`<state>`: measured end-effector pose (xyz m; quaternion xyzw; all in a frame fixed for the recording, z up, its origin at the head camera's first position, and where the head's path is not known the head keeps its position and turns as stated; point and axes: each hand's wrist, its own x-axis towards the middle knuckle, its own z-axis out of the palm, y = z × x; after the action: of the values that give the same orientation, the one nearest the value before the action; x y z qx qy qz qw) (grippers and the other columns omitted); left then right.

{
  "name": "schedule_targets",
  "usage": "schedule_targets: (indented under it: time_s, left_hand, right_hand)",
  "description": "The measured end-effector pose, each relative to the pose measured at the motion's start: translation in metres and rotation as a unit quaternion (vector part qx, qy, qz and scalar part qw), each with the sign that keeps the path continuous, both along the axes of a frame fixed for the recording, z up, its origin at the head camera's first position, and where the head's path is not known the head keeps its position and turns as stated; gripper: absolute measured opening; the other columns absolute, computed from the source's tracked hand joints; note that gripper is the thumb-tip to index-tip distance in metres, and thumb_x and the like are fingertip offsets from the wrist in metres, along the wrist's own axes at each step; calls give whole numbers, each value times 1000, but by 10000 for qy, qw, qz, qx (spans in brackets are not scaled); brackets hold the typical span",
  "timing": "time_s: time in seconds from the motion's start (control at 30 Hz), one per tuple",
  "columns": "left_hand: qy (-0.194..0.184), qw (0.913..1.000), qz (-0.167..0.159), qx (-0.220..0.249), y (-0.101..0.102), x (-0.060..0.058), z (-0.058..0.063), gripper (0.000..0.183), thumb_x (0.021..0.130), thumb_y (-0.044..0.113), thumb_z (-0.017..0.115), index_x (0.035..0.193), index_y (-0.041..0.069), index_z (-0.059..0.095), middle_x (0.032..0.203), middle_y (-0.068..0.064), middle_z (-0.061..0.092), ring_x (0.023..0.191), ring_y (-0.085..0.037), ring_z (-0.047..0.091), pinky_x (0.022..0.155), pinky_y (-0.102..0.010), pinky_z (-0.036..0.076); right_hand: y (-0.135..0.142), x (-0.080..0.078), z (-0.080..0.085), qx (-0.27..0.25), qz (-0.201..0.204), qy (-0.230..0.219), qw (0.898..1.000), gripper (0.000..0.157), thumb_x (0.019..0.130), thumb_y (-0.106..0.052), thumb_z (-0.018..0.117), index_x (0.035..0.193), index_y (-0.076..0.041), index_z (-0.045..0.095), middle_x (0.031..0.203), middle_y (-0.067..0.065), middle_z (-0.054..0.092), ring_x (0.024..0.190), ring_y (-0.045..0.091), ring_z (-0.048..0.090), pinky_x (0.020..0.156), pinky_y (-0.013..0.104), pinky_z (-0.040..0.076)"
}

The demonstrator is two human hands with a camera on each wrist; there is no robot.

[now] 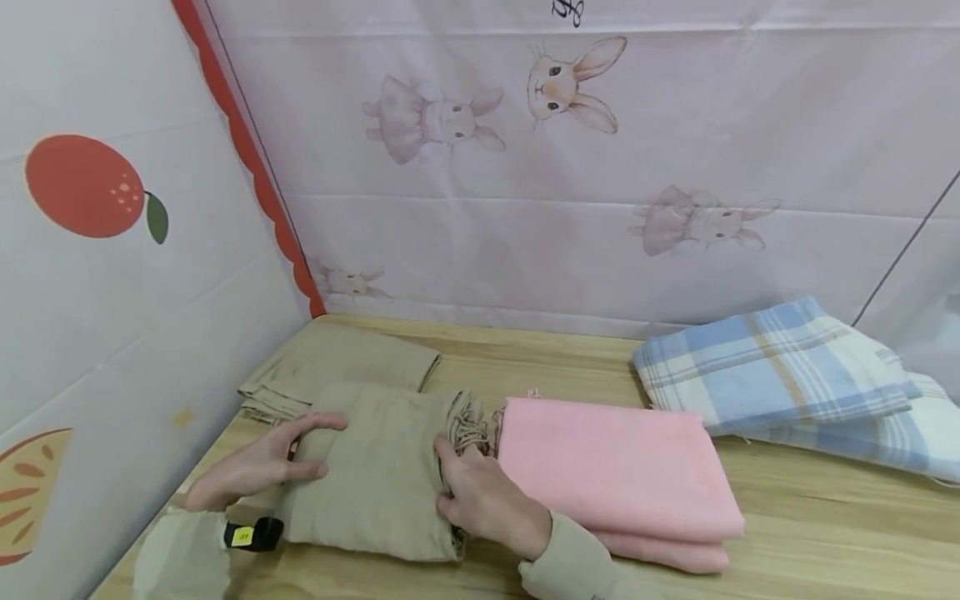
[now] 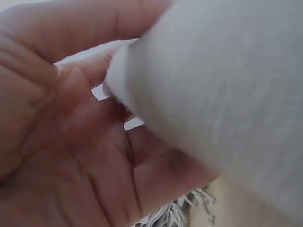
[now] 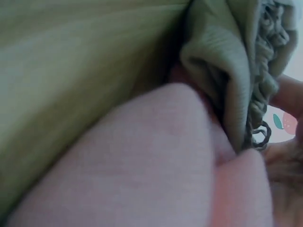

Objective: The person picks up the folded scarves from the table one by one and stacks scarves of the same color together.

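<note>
The near khaki cloth (image 1: 367, 475) lies folded on the table (image 1: 817, 533) between 2 hands, just left of the pink cloth (image 1: 607, 467); the left hand (image 1: 258, 458) has its thumb and forefinger wide apart on the left side; its other fingertips are hidden, so whether they grip I cannot tell; the right hand (image 1: 491, 504) holds the fringed right edge, fingers narrow about the layers, probably to hold threads and folds together; a far khaki cloth (image 1: 360, 354) and a plaid cloth (image 1: 772, 367) lie farther off, perhaps to leave working room.
</note>
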<state>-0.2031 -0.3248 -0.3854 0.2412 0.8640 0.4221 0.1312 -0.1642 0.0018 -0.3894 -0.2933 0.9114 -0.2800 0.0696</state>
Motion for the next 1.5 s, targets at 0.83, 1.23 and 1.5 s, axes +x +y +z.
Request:
schedule_targets:
  time_s: [0.83, 1.23, 1.5]
  left_hand:
    - [-87, 9994, 69, -313, 4, -3, -11, 55, 90, 12, 75, 141, 3, 54, 146, -30, 42, 124, -40, 43, 91, -31, 44]
    - [223, 9993, -186, -248, 3, -6, -18, 52, 90, 12, 75, 137, 0, 55, 143, -30, 46, 124, -39, 43, 94, -28, 41]
    - [108, 9990, 18, -435, 6, -3, -15, 53, 89, 11, 75, 138, 3, 57, 144, -30, 46, 129, -46, 41, 98, -56, 39]
  right_hand:
    - [-2, 5, -9, 1162, 369, 1557, 9803, 23, 92, -15, 72, 105, 1, 61, 64, 2, 55, 54, 13, 59, 44, 23, 46]
    - [0, 3, -5, 1428, 487, 886, 9846, 48, 99, -17, 65, 135, 11, 52, 83, 14, 67, 66, 18, 67, 51, 24, 51]
    - [3, 0, 3, 1093, 516, -41, 9927, 48, 100, -16, 65, 138, 8, 49, 62, 2, 54, 44, 6, 48, 44, 20, 42]
